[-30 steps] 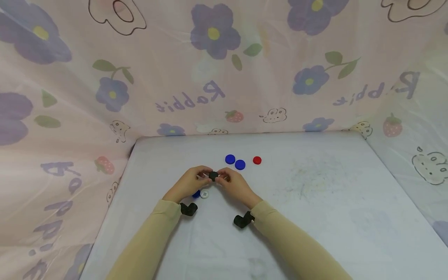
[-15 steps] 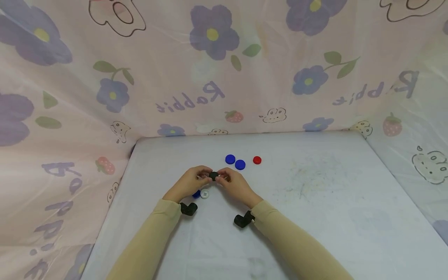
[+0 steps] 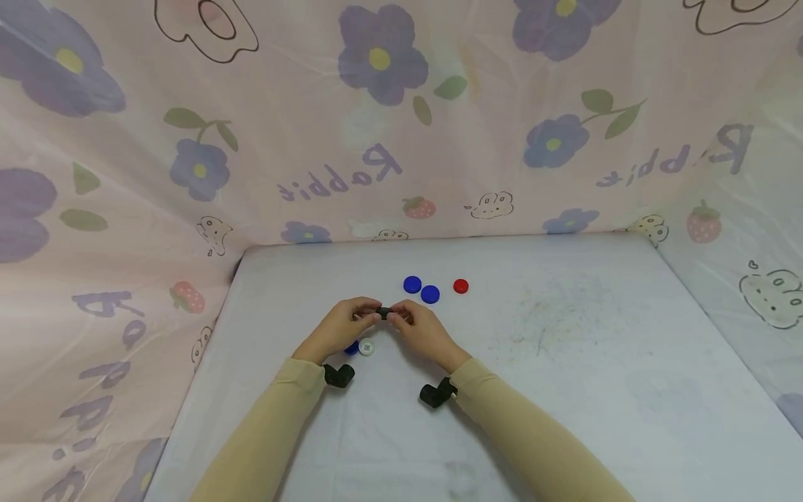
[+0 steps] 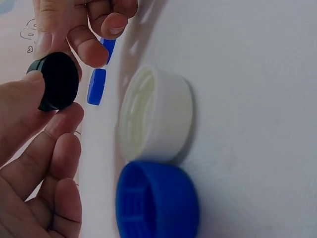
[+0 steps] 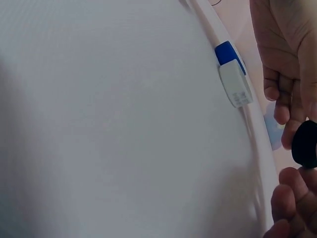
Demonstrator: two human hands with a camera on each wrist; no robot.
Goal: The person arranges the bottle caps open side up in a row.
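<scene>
In the head view, my left hand (image 3: 343, 323) and right hand (image 3: 422, 329) meet over the table and pinch a small black bottle cap (image 3: 384, 314) from both sides. It appears edge-on there. From the left wrist, the black cap (image 4: 60, 82) shows its round face, with thumbs and fingertips around its rim. A white cap (image 4: 168, 116) lies hollow side up beside a blue cap (image 4: 173, 198), touching it. Below my left hand in the head view, that white cap (image 3: 366, 346) shows whole, while my hand partly hides the blue cap (image 3: 352, 348).
Beyond the hands lie two blue caps (image 3: 412, 284) close together and a red cap (image 3: 461, 286) to their right. The white tabletop (image 3: 564, 390) is bounded by flower-printed cloth walls (image 3: 477, 139). Black wrist-mounted devices (image 3: 339, 376) protrude from the sleeves.
The black cap has been tipped in my fingers, from showing its round face to lying edge-on in the head view. Both hands stay in nearly the same place.
</scene>
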